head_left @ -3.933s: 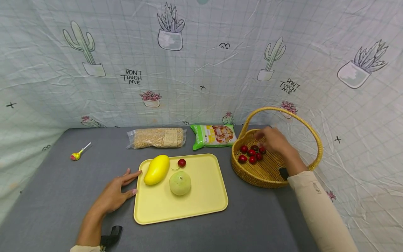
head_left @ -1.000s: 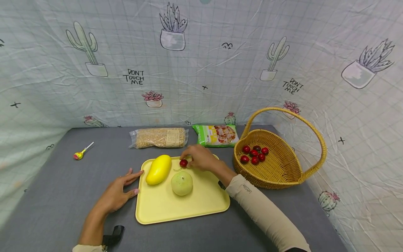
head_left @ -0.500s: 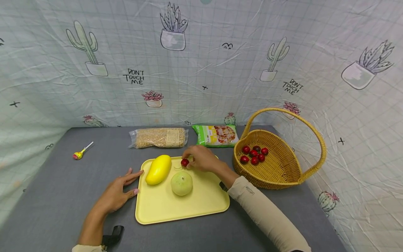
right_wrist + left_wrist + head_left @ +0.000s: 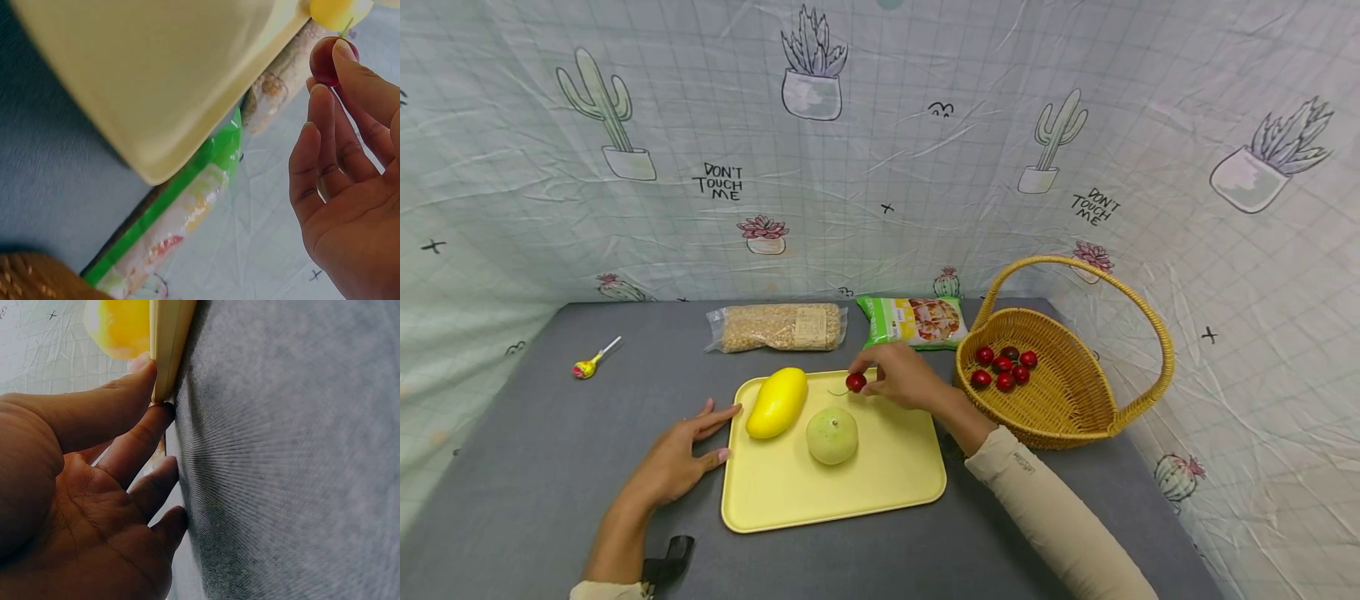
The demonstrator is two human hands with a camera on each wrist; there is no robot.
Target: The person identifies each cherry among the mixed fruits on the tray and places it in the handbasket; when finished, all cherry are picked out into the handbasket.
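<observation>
Between thumb and fingertips my right hand (image 4: 904, 377) pinches a dark red cherry (image 4: 855, 382) above the back part of the yellow tray (image 4: 887, 475). The cherry's thin stem points left; in the right wrist view the cherry (image 4: 325, 61) shows well off the tray. A yellow mango (image 4: 777, 403) and a round pale green fruit (image 4: 832, 436) lie on the tray. My left hand (image 4: 672, 463) rests at the tray's left edge with fingers extended, and the left wrist view has its thumb (image 4: 119, 403) right at the tray's side.
On the right stands a wicker basket (image 4: 1067, 400) with a tall handle and several cherries (image 4: 1003, 367) inside. Behind the tray lie a clear bag of grains (image 4: 775, 327) and a green packet (image 4: 917, 322). A lollipop (image 4: 587, 367) is on the far left of the grey table.
My right hand came from the basket to the tray, took hold of the cherry there, and has lifted it and moved right. My left hand has stayed at the tray edge.
</observation>
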